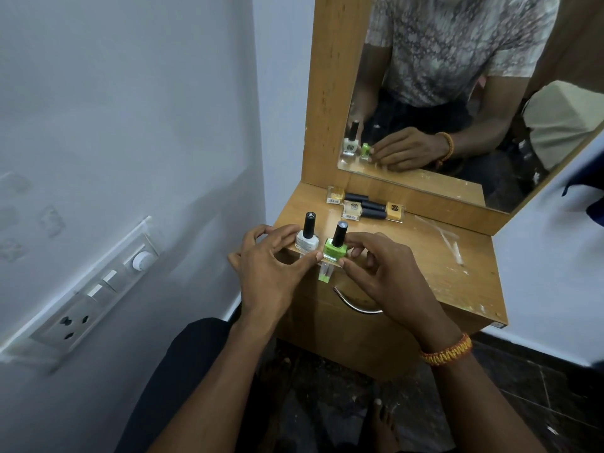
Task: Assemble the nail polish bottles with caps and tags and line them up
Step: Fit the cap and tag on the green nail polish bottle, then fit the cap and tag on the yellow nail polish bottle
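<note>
A green nail polish bottle with a black cap stands at the front edge of the wooden dresser top. My right hand pinches it from the right, and a fingertip of my left hand touches its base from the left. A small green-tipped tag hangs below the bottle over the edge. A white bottle with a black cap stands upright just to the left, between my left thumb and fingers. Three more capped bottles lie on their sides further back by the mirror.
A mirror in a wooden frame rises behind the dresser top and reflects the person and bottles. A drawer with a metal handle sits below the top. A switch panel is on the wall at left.
</note>
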A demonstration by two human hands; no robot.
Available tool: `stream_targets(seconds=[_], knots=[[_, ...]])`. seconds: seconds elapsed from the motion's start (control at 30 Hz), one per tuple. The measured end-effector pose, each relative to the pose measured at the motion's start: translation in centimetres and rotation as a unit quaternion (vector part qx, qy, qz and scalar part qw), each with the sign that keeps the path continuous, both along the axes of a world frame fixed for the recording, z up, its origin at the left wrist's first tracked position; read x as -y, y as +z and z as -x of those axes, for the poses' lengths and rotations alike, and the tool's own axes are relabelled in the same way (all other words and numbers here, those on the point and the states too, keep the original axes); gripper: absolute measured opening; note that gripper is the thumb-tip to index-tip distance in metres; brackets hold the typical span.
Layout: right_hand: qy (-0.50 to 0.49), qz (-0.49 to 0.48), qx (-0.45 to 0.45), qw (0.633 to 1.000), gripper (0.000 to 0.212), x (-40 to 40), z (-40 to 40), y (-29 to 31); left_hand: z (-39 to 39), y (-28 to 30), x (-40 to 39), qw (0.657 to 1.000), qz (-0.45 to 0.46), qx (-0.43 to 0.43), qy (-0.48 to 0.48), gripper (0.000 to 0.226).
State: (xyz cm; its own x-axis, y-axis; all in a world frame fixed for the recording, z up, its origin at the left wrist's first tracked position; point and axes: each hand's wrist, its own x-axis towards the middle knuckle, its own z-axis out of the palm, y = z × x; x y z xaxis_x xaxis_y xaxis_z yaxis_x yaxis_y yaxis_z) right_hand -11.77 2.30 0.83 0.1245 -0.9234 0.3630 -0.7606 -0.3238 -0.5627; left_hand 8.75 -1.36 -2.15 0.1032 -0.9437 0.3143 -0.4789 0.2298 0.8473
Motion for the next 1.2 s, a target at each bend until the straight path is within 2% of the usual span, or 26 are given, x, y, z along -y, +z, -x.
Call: stream_targets(seconds=[0.1, 0.33, 0.5, 0.57, 0.67, 0.77, 0.83, 0.9, 1.0, 1.2], knots=[[0.002, 0.002, 0.001, 1.0, 0.041, -0.1, 0.0, 0.0, 0.2, 0.4, -0.2, 1.0, -0.009, 0.009, 0.001, 0.064], [0.014, -0.009, 0.013, 1.0, 0.05, 0.0, 0.4, -0.1, -0.4, 0.7, -0.4, 0.998, -0.053, 0.016, -0.009, 0.077], [0.037, 0.016, 0.072, 0.997, 0.056, -1.0, 2.1, 1.3, -2.5, 3.6, -1.9, 0.997, -0.072, 0.001, -0.038, 0.098], [0.016, 0.072, 0.09, 0.993, 0.053, -1.4, 3.1, 2.2, -3.4, 5.3, -2.5, 0.999, -0.022, 0.002, -0.038, 0.087], [-0.046, 0.134, 0.114, 0.983, 0.041, -1.9, 4.6, 3.0, -3.3, 7.9, -2.5, 0.993, 0.115, -0.031, -0.022, 0.054], [-0.101, 0.144, 0.118, 0.977, 0.031, -1.9, 5.7, 3.4, -0.6, 10.4, -2.5, 0.966, 0.253, -0.026, -0.047, 0.029], [-0.122, 0.139, 0.113, 0.976, 0.028, -1.5, 6.2, 3.6, 2.8, 11.7, -3.3, 0.947, 0.304, -0.047, -0.09, 0.018], [-0.139, 0.115, 0.085, 0.98, 0.025, -0.9, 6.8, 3.6, 6.8, 11.8, -5.0, 0.943, 0.295, -0.046, -0.143, 0.013], [-0.174, 0.046, 0.05, 0.982, 0.02, 0.3, 7.9, 3.0, 11.3, 9.4, -6.6, 0.949, 0.238, 0.025, -0.207, 0.02], [-0.29, 0.01, -0.018, 0.957, 0.019, 1.0, 10.9, 1.5, 13.1, 5.5, -5.6, 0.964, 0.142, 0.09, -0.204, 0.031]])
